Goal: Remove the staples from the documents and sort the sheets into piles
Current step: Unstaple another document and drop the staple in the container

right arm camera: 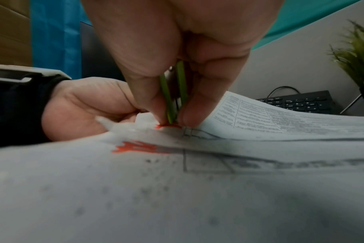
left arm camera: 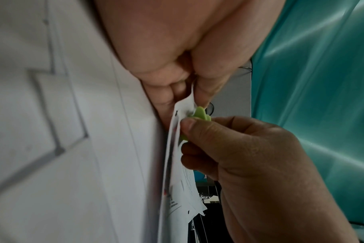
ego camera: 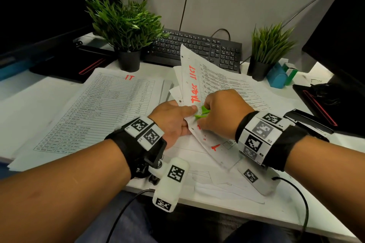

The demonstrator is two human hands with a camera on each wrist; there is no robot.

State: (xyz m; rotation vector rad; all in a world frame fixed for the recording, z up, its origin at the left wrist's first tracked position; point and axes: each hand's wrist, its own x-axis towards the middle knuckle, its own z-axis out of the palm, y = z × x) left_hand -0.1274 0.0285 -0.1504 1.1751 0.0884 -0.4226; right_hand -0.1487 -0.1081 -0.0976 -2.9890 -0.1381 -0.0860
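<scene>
**Staple remover bites the corner**

Right hand (ego camera: 221, 112) pinches the green staple remover (ego camera: 202, 113) onto the document (ego camera: 194, 85) corner; left hand (ego camera: 173, 120) pinches that same corner, sheets lifted off the surface (ego camera: 39, 92). A paper pile (ego camera: 98, 108) lies left, keyboard (ego camera: 197, 49) behind.

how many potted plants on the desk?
2. A larger potted plant stands back left, beside the keyboard. A smaller potted plant stands back right, next to a blue object. Any others outside these views would be hidden.
</scene>
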